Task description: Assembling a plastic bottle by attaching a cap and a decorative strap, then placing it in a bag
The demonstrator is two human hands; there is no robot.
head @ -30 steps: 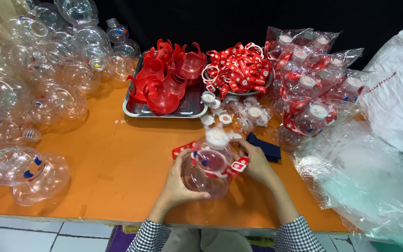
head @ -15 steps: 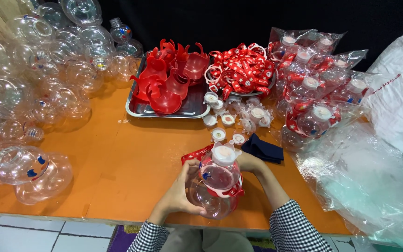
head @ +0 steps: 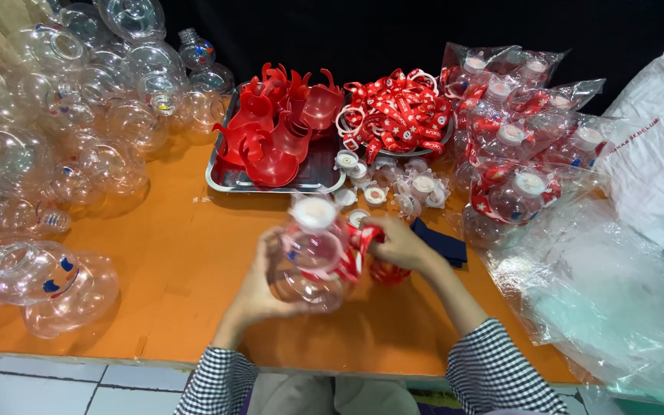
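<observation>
The left hand cups a clear round bottle above the tabletop's near edge, fingers curled around its belly; its white cap points away, long axis tilted forward. The right hand pinches the red strap at its side. Beyond, the orange tabletop carries a metal tray of red parts against a black backdrop.

Bright overhead light, blurred centre

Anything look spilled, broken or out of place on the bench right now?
Nothing looks broken or spilled. Both hands, left hand and right hand, hold the clear bottle. Small white caps lie scattered loose beside the metal tray.
</observation>
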